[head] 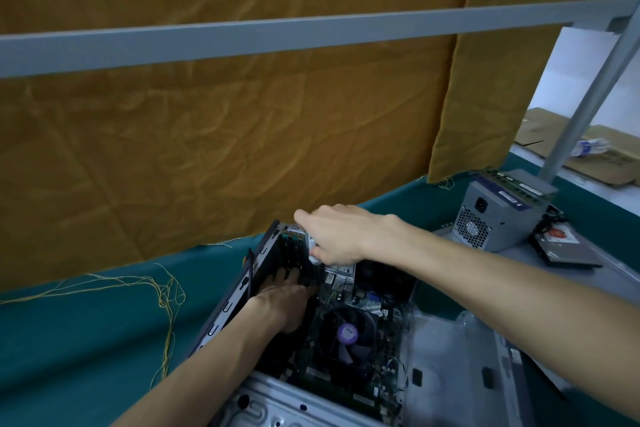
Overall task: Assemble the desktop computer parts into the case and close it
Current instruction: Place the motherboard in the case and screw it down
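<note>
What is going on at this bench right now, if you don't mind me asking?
A person is working inside an open computer case on a green-covered table. The left hand reaches flat into the case beside the CPU fan, while the right hand grips a small silver part at the case's far end. The power supply and a flat drive still sit outside, to the right.

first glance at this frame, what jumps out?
Two bare arms reach into the open computer case at bottom centre: the left hand lies inside beside the round CPU fan, and the right hand grips a small silvery part at the case's far rim. The grey power supply sits outside on the right, and mustard cloth fills the background.
</note>
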### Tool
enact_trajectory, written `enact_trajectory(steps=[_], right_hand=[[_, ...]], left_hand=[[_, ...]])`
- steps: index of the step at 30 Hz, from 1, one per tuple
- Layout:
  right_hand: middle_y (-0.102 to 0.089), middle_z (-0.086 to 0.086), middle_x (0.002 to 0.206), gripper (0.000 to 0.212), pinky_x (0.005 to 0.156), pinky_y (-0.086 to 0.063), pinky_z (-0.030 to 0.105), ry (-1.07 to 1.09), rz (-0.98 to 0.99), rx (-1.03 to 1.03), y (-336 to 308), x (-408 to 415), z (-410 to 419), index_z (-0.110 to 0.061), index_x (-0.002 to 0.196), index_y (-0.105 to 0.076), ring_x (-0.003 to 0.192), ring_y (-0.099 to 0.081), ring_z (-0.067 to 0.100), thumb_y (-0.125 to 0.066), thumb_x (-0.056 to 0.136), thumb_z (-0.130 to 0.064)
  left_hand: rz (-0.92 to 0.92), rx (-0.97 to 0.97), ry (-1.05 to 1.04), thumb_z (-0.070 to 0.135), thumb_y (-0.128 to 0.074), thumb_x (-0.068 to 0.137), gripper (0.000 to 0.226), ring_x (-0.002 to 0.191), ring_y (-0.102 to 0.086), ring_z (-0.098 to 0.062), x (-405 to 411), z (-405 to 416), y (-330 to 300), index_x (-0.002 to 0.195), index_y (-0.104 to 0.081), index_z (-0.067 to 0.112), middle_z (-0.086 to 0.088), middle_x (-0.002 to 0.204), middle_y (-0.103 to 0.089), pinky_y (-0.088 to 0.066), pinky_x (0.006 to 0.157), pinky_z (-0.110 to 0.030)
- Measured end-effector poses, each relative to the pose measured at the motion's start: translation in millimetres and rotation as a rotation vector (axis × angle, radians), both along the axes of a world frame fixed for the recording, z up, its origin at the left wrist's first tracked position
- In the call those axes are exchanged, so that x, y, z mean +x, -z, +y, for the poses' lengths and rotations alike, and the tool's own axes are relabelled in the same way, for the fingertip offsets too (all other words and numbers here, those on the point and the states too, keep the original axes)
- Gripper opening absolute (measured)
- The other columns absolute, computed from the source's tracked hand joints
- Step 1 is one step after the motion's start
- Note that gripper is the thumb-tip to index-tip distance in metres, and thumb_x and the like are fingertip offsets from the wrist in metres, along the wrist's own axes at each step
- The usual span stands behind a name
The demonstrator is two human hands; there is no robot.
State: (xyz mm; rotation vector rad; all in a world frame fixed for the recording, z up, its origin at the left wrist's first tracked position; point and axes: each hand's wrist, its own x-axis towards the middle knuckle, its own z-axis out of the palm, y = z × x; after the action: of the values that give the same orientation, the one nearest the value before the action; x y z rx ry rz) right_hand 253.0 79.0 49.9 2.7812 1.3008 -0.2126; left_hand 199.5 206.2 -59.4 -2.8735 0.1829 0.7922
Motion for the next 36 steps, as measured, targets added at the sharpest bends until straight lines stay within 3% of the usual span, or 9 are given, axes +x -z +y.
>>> enact_trajectory(steps=[5,10,12,16,23,26,29,33,36], right_hand=[[-0.036,-0.001,0.071,0.031,0.065,-0.039,0.038,0.051,-0.08,0.062,8,-2,-2,-0.012,0.102,-0.04,0.073,-0.048,0.027,-0.059,0.102,-0.036],[-0.054,0.005,0.084,0.03,0.054,-0.041,0.039,0.035,0.078,0.033,2,-5,-5,-0.012,0.115,-0.039,0.069,-0.053,0.022,-0.06,0.101,-0.028],[-0.051,0.005,0.083,0.02,0.059,-0.044,0.04,0.001,0.062,0.034,2,-5,-4,-0.015,0.108,-0.039,0.072,-0.053,0.026,-0.056,0.101,-0.02],[-0.04,-0.001,0.074,0.028,0.068,-0.041,0.039,0.054,-0.012,0.045,0,-2,-2,-0.014,0.1,-0.041,0.076,-0.05,0.026,-0.056,0.104,-0.037],[-0.065,0.006,0.098,0.03,0.07,-0.049,0.04,0.048,-0.041,0.057,-3,-13,-9,-0.013,0.105,-0.047,0.082,-0.058,0.029,-0.07,0.094,-0.03],[-0.065,-0.001,0.087,0.028,0.06,-0.048,0.036,0.105,-0.034,0.239,-23,-16,-24,-0.023,0.096,-0.051,0.075,-0.062,0.023,-0.073,0.088,-0.036],[-0.069,0.0,0.077,0.034,0.055,-0.047,0.032,0.305,0.096,0.557,-46,-12,-66,-0.024,0.082,-0.056,0.063,-0.062,0.018,-0.08,0.08,-0.048],[-0.071,0.013,0.076,0.018,0.046,-0.046,0.023,0.708,0.766,1.339,-39,-10,-147,-0.01,0.092,-0.067,0.055,-0.059,0.015,-0.076,0.088,-0.025],[-0.072,0.019,0.088,0.03,0.065,-0.058,0.031,0.829,1.19,1.575,-12,-17,-192,0.0,0.112,-0.065,0.07,-0.067,0.022,-0.066,0.086,-0.014]], left_hand=[[-0.001,-0.001,0.004,0.006,-0.047,0.099,0.072,0.148,-0.017,-0.043,0,1,1,0.16,-0.021,0.036,-0.018,0.162,-0.015,-0.026,0.12,-0.053],[-0.012,0.015,0.011,0.008,-0.047,0.099,0.071,0.148,-0.017,-0.043,0,2,3,0.16,-0.021,0.035,-0.018,0.163,-0.014,-0.024,0.12,-0.053],[-0.012,0.016,0.016,0.008,-0.047,0.099,0.072,0.148,-0.016,-0.043,2,1,3,0.16,-0.021,0.035,-0.018,0.163,-0.014,-0.024,0.121,-0.052],[-0.001,0.023,0.019,0.01,-0.047,0.099,0.071,0.148,-0.016,-0.043,2,1,3,0.16,-0.021,0.037,-0.018,0.163,-0.015,-0.024,0.121,-0.052],[0.013,-0.076,-0.039,0.011,-0.044,0.098,0.07,0.148,-0.019,-0.042,2,4,2,0.159,-0.023,0.039,-0.016,0.162,-0.02,-0.024,0.121,-0.051],[-0.015,-0.222,-0.096,0.009,-0.044,0.094,0.068,0.143,-0.034,-0.038,-5,5,-9,0.157,-0.029,0.032,-0.014,0.152,-0.037,-0.035,0.116,-0.05],[-0.178,-0.365,-0.055,0.008,-0.044,0.088,0.054,0.122,-0.06,-0.032,-14,5,-25,0.136,-0.058,0.029,-0.008,0.135,-0.06,-0.05,0.1,-0.043],[-0.611,-0.579,0.048,0.008,-0.047,0.094,0.037,0.111,-0.063,-0.023,-26,-8,-41,0.117,-0.069,0.026,0.003,0.119,-0.067,-0.053,0.088,-0.036],[-0.8,-0.729,0.165,0.01,-0.049,0.1,0.03,0.11,-0.055,-0.023,-23,-40,-42,0.123,-0.067,0.019,0.001,0.119,-0.059,-0.047,0.094,-0.036]])
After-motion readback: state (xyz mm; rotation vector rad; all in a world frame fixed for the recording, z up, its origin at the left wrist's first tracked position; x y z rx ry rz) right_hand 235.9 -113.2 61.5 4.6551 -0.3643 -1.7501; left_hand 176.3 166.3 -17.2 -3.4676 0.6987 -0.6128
